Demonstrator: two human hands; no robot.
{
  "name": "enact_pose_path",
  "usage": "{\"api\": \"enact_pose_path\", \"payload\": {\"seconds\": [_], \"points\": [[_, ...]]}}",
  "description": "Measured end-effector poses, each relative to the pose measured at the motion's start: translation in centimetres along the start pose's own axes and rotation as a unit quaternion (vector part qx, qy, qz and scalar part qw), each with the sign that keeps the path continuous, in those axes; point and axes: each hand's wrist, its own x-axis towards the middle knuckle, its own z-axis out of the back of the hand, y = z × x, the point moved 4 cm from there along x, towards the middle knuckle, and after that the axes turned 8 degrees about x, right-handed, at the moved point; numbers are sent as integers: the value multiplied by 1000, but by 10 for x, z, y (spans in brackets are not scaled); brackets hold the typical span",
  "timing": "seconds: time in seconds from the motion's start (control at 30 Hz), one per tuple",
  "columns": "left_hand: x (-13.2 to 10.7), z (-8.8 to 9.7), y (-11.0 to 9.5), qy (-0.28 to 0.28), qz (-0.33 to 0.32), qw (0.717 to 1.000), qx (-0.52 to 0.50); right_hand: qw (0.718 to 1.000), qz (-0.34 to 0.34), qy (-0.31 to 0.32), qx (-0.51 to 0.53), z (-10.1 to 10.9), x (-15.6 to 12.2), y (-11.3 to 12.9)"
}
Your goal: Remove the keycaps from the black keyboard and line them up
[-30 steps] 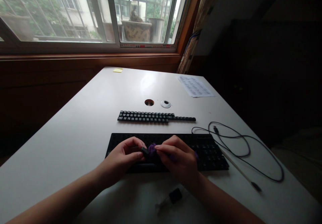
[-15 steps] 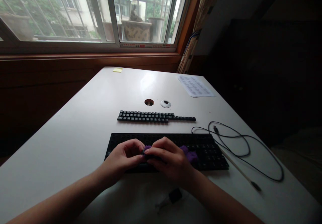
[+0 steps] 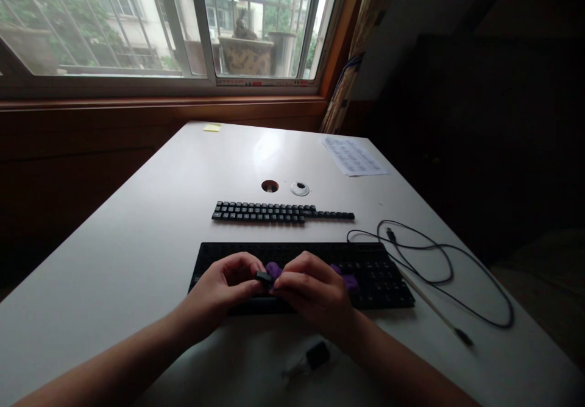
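Between the thumb and fingers of my left hand (image 3: pixel 223 282) is a small dark keycap (image 3: pixel 263 276). My right hand (image 3: pixel 315 285) pinches a soft purple cloth (image 3: pixel 274 270), whose bunched end touches or nearly touches the keycap. More of the cloth shows behind the right hand's knuckles. Both hands are over the black keyboard (image 3: pixel 384 279), covering its middle. Rows of removed keycaps (image 3: pixel 260 213) lie lined up on the table beyond the keyboard.
A thin brush-like stick (image 3: pixel 434 309) and a looped black cable (image 3: pixel 457 248) lie on the right. Near me is a small black-headed tool (image 3: pixel 317 354), blurred. Printed paper (image 3: pixel 354 156), a yellow note (image 3: pixel 212 128) and a round cable hole (image 3: pixel 269 186) are farther back on the white table (image 3: pixel 137 212).
The keycap has turned and now shows more of its top. My right hand has shifted slightly right, and more purple cloth shows between the hands.
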Motion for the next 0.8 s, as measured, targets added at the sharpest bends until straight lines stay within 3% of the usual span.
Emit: {"api": "enact_pose_path", "payload": {"seconds": [0.27, 0.43, 0.8], "points": [[0, 5, -1, -20, -25, 999, 26, 996, -71, -48, 4, 15, 3, -9], [0, 3, 3, -18, -8, 1000, 16, 993, -100, -53, 15, 13, 2, -8], [0, -2, 2, -5, 25, 999, -43, 998, -53, -26, 28, -4, -3, -7]]}}
